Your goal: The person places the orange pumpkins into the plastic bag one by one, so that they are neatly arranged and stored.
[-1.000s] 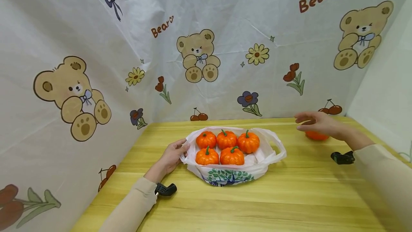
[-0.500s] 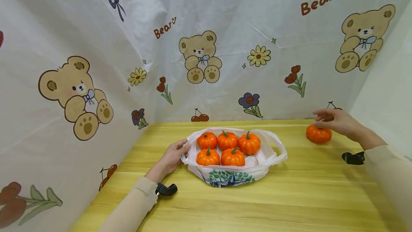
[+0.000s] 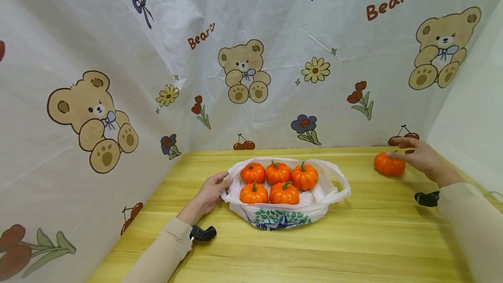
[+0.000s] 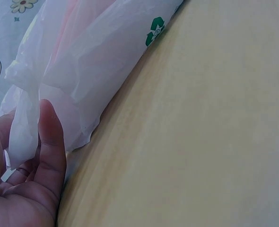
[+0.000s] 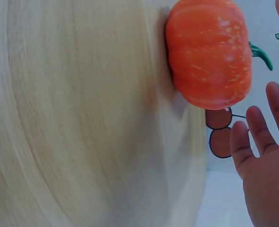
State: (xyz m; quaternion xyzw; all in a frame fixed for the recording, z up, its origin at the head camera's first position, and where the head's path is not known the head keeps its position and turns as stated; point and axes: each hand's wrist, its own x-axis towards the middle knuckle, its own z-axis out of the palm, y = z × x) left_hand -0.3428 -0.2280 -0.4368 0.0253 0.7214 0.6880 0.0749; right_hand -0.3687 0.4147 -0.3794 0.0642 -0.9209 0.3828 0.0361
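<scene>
A white plastic bag (image 3: 280,216) with a printed tree stands spread open mid-table, and several small orange pumpkins (image 3: 284,193) with green stems sit inside in two rows. My left hand (image 3: 210,191) holds the bag's left end; up close in the left wrist view, thumb and fingers of the left hand (image 4: 42,175) are around its white handle (image 4: 23,130). Another orange pumpkin (image 3: 388,165) rests on the table at the far right. Beside its upper right side is my right hand (image 3: 422,158). The right wrist view shows its fingers (image 5: 257,125) spread, apart from that pumpkin (image 5: 209,54).
The yellow wood-grain table (image 3: 298,250) meets a white cloth (image 3: 275,16) printed with bears and flowers at the back and left. A plain white wall (image 3: 475,121) rises on the right. The bag's right handle (image 3: 341,180) loops outward over the table.
My right hand has shifted right from over the single pumpkin, leaving more of it visible, and its fingers have spread. The left hand and bag stay in place.
</scene>
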